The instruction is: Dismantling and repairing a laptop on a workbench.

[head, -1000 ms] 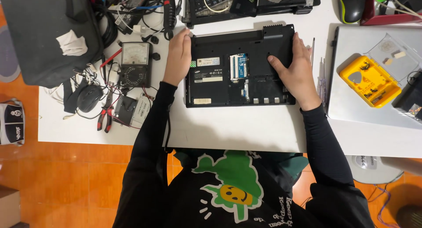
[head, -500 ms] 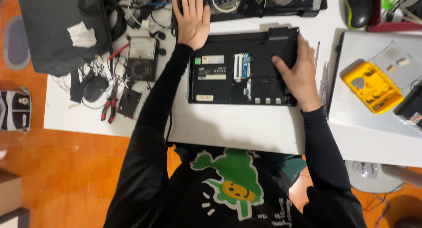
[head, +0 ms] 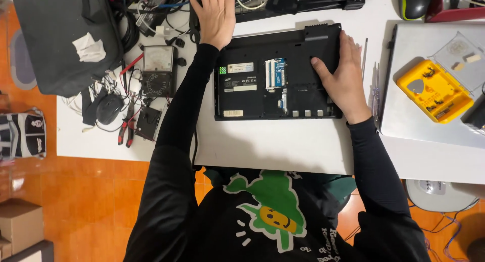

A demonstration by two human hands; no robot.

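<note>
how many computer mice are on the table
2: a black mouse among the cables at the left, beside the red-handled pliers, and a dark mouse at the top right edge. More may be hidden under the clutter.

Left hand (head: 214,14) stretched forward, fingers spread flat; right hand (head: 343,77) palm-down, arm bent.

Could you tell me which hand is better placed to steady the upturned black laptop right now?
Right. The right hand lies flat on the laptop, while the left hand is off it, up among the cables.
</note>
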